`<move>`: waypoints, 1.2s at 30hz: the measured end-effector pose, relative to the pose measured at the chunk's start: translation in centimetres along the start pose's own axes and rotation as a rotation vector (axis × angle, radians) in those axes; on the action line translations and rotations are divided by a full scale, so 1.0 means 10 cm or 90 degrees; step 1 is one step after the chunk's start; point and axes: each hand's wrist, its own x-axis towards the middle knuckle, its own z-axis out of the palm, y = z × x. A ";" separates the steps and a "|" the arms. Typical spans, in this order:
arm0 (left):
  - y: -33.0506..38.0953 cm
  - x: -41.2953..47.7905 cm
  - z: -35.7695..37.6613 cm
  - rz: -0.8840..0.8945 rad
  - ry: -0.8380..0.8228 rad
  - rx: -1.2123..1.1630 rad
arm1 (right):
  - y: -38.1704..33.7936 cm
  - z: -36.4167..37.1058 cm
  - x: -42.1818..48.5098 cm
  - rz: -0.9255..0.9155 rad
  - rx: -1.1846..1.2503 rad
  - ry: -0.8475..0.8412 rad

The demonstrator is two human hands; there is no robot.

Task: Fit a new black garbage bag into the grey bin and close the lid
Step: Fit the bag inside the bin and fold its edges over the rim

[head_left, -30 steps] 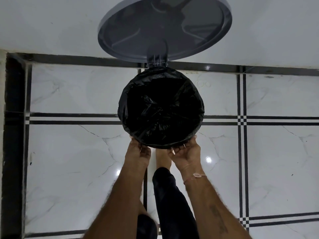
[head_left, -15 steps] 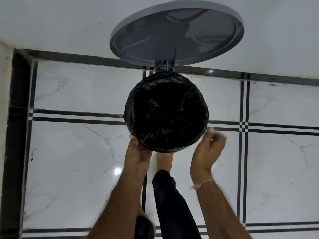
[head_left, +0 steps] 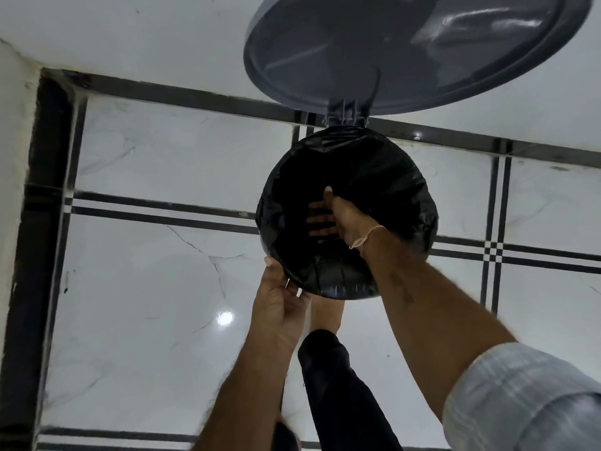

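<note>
Though the black garbage bag [head_left: 390, 190] is seated, the lid [head_left: 390, 43] is not yet closed. Near edge gripped by left fingers [head_left: 272, 265]; right fingers [head_left: 320, 219] spread flat inside.

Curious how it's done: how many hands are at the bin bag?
2. The left hand holds the near rim of the bag; the right hand reaches inside, spread open.

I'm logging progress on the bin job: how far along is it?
Done: the black garbage bag is spread open with its edge turned over the top. In hand: the right hand reaches inside, fingers spread, seemingly pressing the bag down, while the left hand grips its near edge. Left: the grey lid stands open and needs closing.
</note>
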 end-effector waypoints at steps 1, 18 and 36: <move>0.00 0.00 0.00 -0.004 0.001 -0.005 | 0.03 0.01 0.06 -0.020 0.012 0.011; 0.02 -0.06 0.08 -0.001 0.023 0.035 | 0.22 -0.07 -0.24 -0.056 0.123 0.045; 0.00 -0.16 0.16 0.020 0.084 0.089 | 1.18 -0.18 -1.49 -0.066 0.684 0.346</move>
